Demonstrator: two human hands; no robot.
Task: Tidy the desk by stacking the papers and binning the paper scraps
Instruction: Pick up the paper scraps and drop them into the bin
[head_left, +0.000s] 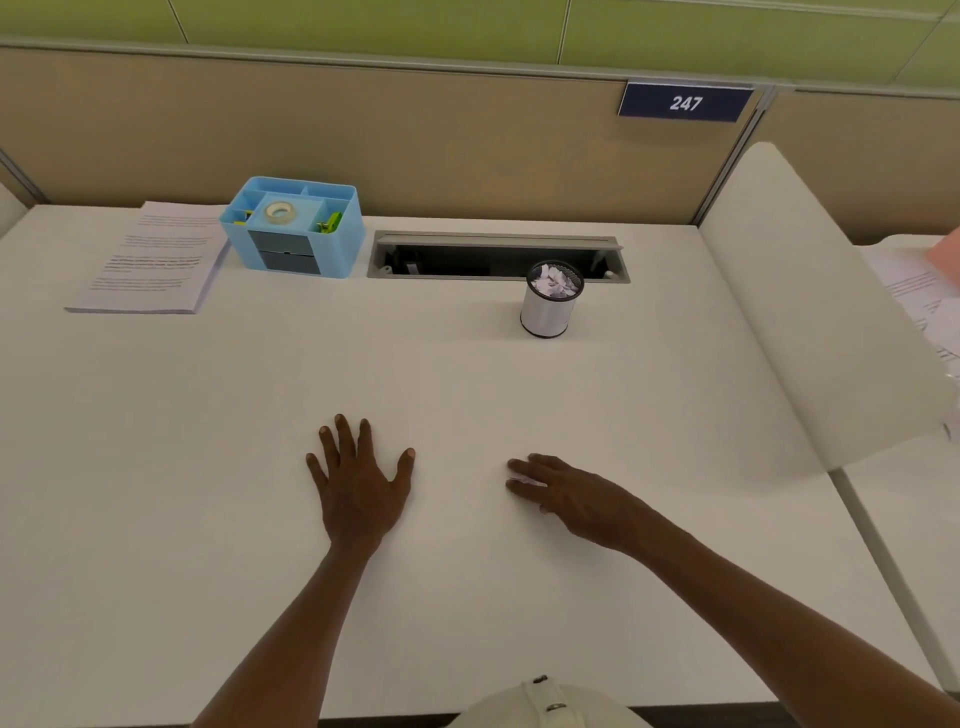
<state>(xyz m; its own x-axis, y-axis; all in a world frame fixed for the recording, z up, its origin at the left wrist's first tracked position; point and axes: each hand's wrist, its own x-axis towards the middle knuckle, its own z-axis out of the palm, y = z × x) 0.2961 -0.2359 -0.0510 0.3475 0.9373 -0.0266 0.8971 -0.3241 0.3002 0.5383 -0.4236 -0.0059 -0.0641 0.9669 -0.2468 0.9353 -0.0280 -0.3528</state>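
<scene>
A neat stack of printed papers (150, 260) lies at the far left of the white desk (208, 441). A small round mesh bin (551, 301) stands at the far right middle, holding crumpled white paper scraps (555, 283). My left hand (358, 478) rests flat on the desk near the front, fingers spread, holding nothing. My right hand (571, 493) lies palm down to its right, fingers pointing left and slightly apart, with nothing in it.
A light blue desk organiser (296, 228) with a tape roll stands beside the paper stack. A cable tray opening (493, 257) runs along the back. A white divider panel (810, 312) borders the desk's right side, with more papers (919, 296) beyond it.
</scene>
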